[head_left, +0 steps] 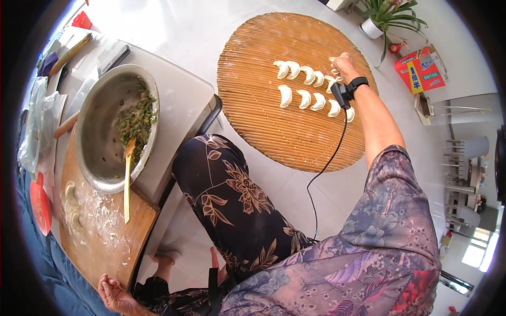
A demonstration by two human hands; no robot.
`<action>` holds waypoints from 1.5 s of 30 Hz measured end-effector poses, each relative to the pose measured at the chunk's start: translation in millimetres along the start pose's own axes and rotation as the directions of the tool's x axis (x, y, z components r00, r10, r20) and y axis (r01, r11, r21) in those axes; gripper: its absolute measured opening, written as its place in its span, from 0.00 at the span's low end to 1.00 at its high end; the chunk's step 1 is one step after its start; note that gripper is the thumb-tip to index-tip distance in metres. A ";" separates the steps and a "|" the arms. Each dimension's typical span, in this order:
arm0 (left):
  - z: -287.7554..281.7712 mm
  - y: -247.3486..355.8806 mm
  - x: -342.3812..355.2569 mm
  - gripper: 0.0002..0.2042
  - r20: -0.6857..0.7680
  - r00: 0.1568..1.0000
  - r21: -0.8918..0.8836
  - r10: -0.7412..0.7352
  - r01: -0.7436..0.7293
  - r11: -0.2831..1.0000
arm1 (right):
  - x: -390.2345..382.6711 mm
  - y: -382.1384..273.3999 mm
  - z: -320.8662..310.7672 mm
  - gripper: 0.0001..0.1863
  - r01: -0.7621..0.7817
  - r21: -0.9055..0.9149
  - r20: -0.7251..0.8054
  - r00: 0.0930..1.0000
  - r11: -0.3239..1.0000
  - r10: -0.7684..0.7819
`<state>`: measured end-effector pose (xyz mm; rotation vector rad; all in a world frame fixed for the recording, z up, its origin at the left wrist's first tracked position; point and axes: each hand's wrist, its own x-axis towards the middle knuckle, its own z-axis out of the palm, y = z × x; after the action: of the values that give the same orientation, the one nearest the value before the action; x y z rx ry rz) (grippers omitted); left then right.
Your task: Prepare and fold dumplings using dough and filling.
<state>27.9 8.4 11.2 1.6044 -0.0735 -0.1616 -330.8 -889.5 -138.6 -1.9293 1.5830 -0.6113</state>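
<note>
My right hand [344,67] reaches over the round woven tray [253,126], fingers bent round a white dumpling [333,61] at the end of the upper row. A black device with a cable [343,96] is strapped to that wrist. Several crescent dumplings [286,96] lie in two rows on the tray. My left hand [112,292] rests low at the front edge of the floury wooden board [105,237], fingers curled, with nothing visible in them. A few dumplings [73,195] lie on that board.
A metal bowl [92,137] of green filling with a yellow spoon [127,195] stands on the table [190,84] at left, beside plastic bags [34,121] and a red scoop [40,203]. My leg is below the tray. A potted plant [371,29] and red carton [420,70] are at upper right.
</note>
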 end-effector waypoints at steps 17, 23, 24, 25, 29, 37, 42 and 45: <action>36.2 -1.1 -4.1 0.10 -0.130 0.991 0.135 0.038 -0.020 0.991 | -16.5 -10.3 -6.6 0.14 -0.019 -0.117 -0.042 0.999 0.993 0.014; 49.3 5.6 -11.7 0.08 -0.189 0.978 0.151 0.089 -0.060 0.987 | -16.2 -9.8 4.3 0.09 -0.014 -0.198 -0.024 1.000 0.980 0.009; 51.2 6.6 -11.3 0.08 -0.184 0.979 0.143 0.091 -0.065 0.988 | -18.3 -12.5 2.0 0.08 -0.015 -0.211 -0.017 1.000 0.977 0.012; 53.3 6.3 -11.4 0.08 -0.169 0.982 0.133 0.088 -0.066 0.989 | -16.3 -13.0 0.9 0.08 -0.027 -0.276 -0.025 0.999 0.961 0.021; 52.3 7.8 -14.0 0.08 -0.138 0.986 0.078 0.095 -0.085 0.993 | -23.3 -29.9 1.5 0.11 -0.080 -0.364 -0.022 0.997 0.928 0.078; 46.8 -0.3 -13.7 0.08 -0.102 0.988 0.043 0.117 -0.113 0.993 | -44.0 -58.2 -8.3 0.09 -0.076 -0.235 0.061 0.994 0.969 0.092; 53.1 2.4 -14.3 0.08 -0.108 0.984 0.031 0.139 -0.136 0.990 | -57.4 -79.0 -18.1 0.09 -0.052 -0.325 0.074 0.994 0.944 0.080; 48.2 1.1 -11.8 0.08 -0.090 0.986 0.010 0.141 -0.140 0.990 | -37.8 -72.8 -31.0 0.07 0.039 -0.390 0.093 0.996 0.920 -0.003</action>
<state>9.0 -37.5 11.4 1.6018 -0.1168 0.0204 -306.2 -846.3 -66.3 -2.2269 1.7277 -0.2168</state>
